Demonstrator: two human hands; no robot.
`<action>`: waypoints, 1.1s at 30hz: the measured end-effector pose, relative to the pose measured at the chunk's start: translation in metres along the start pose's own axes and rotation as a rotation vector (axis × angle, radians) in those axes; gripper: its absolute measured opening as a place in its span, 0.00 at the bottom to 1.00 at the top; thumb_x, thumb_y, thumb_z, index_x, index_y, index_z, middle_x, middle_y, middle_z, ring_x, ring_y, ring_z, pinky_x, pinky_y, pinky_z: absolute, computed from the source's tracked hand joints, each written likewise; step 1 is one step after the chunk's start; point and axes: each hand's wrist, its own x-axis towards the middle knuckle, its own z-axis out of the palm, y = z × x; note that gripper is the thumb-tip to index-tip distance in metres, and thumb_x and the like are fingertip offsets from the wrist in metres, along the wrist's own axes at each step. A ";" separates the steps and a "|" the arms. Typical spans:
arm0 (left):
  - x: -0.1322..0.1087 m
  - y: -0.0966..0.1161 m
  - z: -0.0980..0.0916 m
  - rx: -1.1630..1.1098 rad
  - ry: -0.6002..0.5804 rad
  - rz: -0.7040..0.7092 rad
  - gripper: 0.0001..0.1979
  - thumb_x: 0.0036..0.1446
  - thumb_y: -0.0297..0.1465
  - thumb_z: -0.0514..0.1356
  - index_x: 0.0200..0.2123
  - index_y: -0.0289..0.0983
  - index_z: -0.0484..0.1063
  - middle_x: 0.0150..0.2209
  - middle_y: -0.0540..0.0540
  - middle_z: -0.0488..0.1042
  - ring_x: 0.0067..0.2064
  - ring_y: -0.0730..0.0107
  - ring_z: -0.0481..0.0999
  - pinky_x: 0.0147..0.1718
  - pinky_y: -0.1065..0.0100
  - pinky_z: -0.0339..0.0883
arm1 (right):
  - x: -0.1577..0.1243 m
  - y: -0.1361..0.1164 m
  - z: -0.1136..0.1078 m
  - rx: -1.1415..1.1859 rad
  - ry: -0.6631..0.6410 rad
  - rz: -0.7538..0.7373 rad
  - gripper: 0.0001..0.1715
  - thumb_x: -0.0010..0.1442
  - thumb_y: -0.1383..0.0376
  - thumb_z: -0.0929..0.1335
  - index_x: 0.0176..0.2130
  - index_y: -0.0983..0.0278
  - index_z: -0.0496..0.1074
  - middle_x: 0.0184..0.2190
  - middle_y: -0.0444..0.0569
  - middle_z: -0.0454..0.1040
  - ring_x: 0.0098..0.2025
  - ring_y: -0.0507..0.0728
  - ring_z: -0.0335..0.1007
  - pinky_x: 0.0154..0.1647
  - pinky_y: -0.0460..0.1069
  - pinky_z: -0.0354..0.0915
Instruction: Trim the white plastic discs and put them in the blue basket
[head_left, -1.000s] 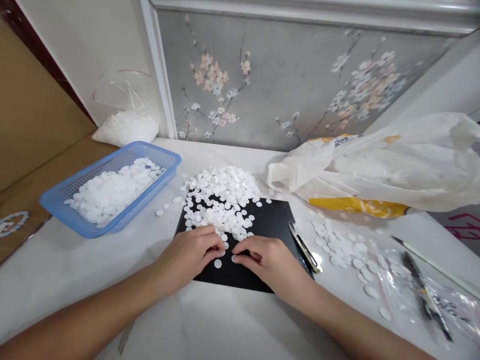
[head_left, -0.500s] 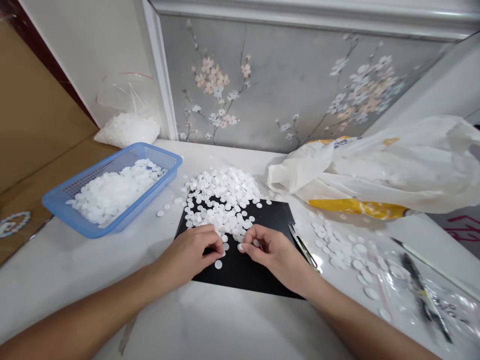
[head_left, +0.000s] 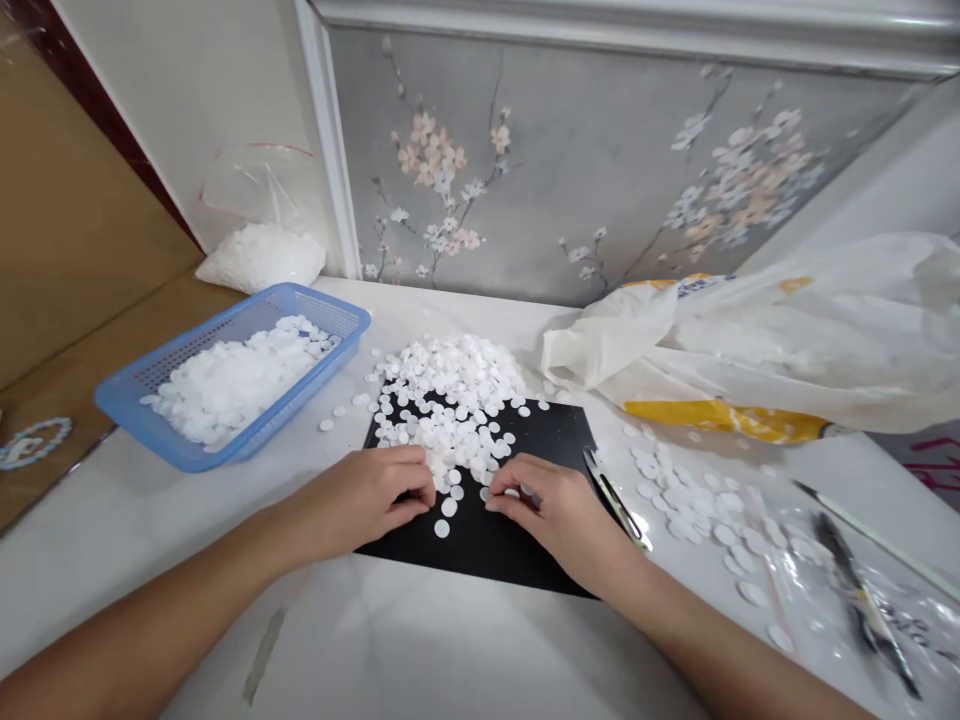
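Note:
My left hand (head_left: 390, 495) hovers at the left part of a black sheet (head_left: 480, 545), thumb and forefinger curled together. I cannot make out anything between those fingertips. Just right of them, a few loose white discs (head_left: 442, 528) lie flat on the black surface. My right hand (head_left: 544, 500) is closed in a pinch, and the edge of a small white disc (head_left: 484, 494) shows at its fingertips. Between and beyond both hands spreads a heap of the same white discs (head_left: 465, 370), partly on the sheet and partly on the white tabletop.
A blue plastic basket (head_left: 300, 397) of discs stands left, before a clear bag (head_left: 262, 258) of white pieces. Thread snips (head_left: 616, 500) lie by the right hand. Farther right are scattered discs (head_left: 686, 505), a white plastic bag (head_left: 750, 350) and a black pen-like tool (head_left: 862, 590).
My left hand has drawn back slightly to the left; a disc now lies on the sheet where its fingertips were. The right hand stays almost in place. The view has shifted slightly.

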 end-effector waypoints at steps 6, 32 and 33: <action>0.004 0.001 0.016 0.065 0.106 0.017 0.09 0.62 0.30 0.54 0.39 0.41 0.73 0.35 0.51 0.72 0.30 0.75 0.70 0.30 0.73 0.60 | -0.003 0.001 0.006 -0.120 0.030 -0.181 0.10 0.62 0.67 0.61 0.31 0.62 0.69 0.29 0.47 0.70 0.26 0.52 0.65 0.29 0.48 0.62; 0.010 0.007 0.017 -0.706 0.209 -0.354 0.06 0.53 0.30 0.57 0.25 0.36 0.65 0.27 0.50 0.76 0.22 0.79 0.65 0.23 0.75 0.58 | 0.005 -0.004 0.011 0.768 -0.104 0.244 0.07 0.55 0.64 0.68 0.35 0.65 0.68 0.29 0.45 0.74 0.23 0.47 0.64 0.18 0.41 0.55; 0.009 0.006 0.017 -0.799 0.205 -0.375 0.06 0.53 0.29 0.56 0.25 0.37 0.62 0.29 0.50 0.76 0.20 0.81 0.63 0.21 0.76 0.56 | 0.005 -0.003 0.013 0.779 -0.109 0.240 0.09 0.55 0.62 0.69 0.35 0.65 0.68 0.30 0.47 0.75 0.24 0.47 0.65 0.18 0.42 0.55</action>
